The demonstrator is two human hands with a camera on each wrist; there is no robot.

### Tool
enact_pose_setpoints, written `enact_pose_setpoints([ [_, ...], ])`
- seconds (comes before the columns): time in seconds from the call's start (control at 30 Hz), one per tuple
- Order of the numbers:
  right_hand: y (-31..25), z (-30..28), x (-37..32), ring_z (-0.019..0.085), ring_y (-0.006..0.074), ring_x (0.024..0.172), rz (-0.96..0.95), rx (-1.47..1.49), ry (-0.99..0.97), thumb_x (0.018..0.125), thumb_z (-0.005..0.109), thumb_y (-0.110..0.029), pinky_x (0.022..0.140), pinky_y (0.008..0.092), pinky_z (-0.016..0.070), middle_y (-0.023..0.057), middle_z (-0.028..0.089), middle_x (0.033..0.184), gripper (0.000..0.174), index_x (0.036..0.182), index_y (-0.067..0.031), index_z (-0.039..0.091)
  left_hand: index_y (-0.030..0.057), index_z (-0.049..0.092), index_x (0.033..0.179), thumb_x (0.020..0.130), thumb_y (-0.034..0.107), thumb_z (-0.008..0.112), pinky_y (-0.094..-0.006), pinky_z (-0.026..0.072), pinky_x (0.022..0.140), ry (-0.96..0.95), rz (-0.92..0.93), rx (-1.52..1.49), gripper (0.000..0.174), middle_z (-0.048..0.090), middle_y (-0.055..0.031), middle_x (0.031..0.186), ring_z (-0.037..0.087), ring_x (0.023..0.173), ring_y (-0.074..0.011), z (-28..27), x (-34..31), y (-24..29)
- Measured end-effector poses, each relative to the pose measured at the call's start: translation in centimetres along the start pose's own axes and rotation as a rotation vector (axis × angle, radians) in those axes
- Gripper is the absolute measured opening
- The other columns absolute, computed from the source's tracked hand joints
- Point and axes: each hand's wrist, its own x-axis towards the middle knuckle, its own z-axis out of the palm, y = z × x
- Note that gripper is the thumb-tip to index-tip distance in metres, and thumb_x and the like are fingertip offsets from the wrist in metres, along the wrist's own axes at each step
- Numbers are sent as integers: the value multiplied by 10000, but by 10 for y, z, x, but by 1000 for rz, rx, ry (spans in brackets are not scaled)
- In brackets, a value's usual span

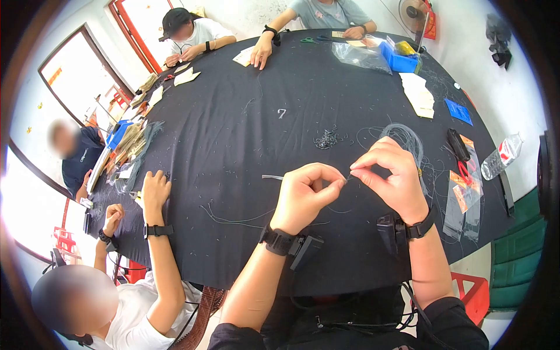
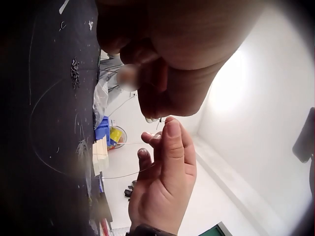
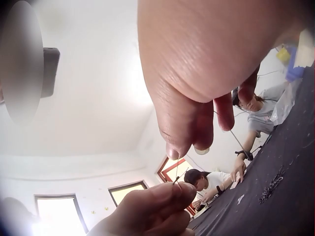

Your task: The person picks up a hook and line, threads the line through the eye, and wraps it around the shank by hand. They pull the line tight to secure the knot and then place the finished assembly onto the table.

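In front of the body, both hands meet fingertip to fingertip above the black tablecloth (image 1: 233, 151). My left hand (image 1: 308, 195) pinches a tiny dark hook (image 3: 175, 181) between thumb and forefinger. Thin clear fishing line (image 3: 178, 164) runs up from that hook to my right hand (image 1: 392, 178), whose thumb and forefinger pinch it. The right hand's other fingers are bent, and a strand of line (image 2: 129, 175) trails past them. A pale strip (image 1: 272, 177) shows beside the left hand. Beyond the hands lies a heap of small dark hooks (image 1: 328, 139).
A coil of line (image 1: 408, 143) lies just past the right hand. Further right are red-handled scissors (image 1: 463, 172), plastic packets (image 1: 458, 204) and a water bottle (image 1: 501, 156). Loose strands (image 1: 233, 220) lie left. Another person's hand (image 1: 155, 189) works nearby; others sit around the table.
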Motion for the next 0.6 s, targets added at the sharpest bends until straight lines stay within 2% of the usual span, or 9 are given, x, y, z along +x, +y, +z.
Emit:
enact_pose_setpoints([
  [0.2,2,0,-1,602,191,746,41,17,-22,776,802,-44,701,312,463,42,696,777,98,840,-50,728,11,731,870,827,56,759,-212,362,522,-30,14,-16,69,718,7,888,384,543,-12,0,0,0],
  [0.27,2,2,-3,606,183,751,130,75,-34,789,799,-58,705,309,464,40,697,779,91,850,-48,732,8,728,877,833,49,756,-212,367,524,-26,42,-22,66,721,4,904,389,548,-10,1,0,0],
  [0.37,0,4,-6,611,174,761,250,104,-61,802,793,-70,708,308,467,39,699,782,83,860,-50,738,-6,718,908,894,17,717,-196,459,650,-31,4,-33,27,721,-44,986,584,757,-37,-2,-2,4],
  [0.4,-1,5,-6,613,171,765,287,105,-72,805,791,-72,709,308,469,40,699,783,81,863,-51,739,-9,719,912,893,10,717,-204,470,666,-7,25,-33,27,722,-50,987,598,782,-48,-2,-1,4],
  [0.5,-3,6,-6,615,170,775,274,98,-92,796,790,-55,703,310,471,35,699,786,79,859,-59,742,-17,721,921,892,-5,715,-223,496,714,64,66,-40,32,723,-64,990,632,850,-76,-2,0,2],
  [0.57,-1,11,-7,612,176,770,200,107,-82,784,795,-50,696,315,472,33,697,788,87,852,-61,740,-21,722,925,893,-7,713,-232,505,742,107,59,-53,36,725,-71,994,644,887,-91,-2,0,1],
  [0.6,-1,13,-7,610,180,767,163,111,-76,779,797,-47,693,317,472,33,695,789,92,848,-62,739,-15,725,929,888,-3,716,-226,495,712,128,91,-8,43,726,-66,990,632,845,-81,-2,1,0],
])
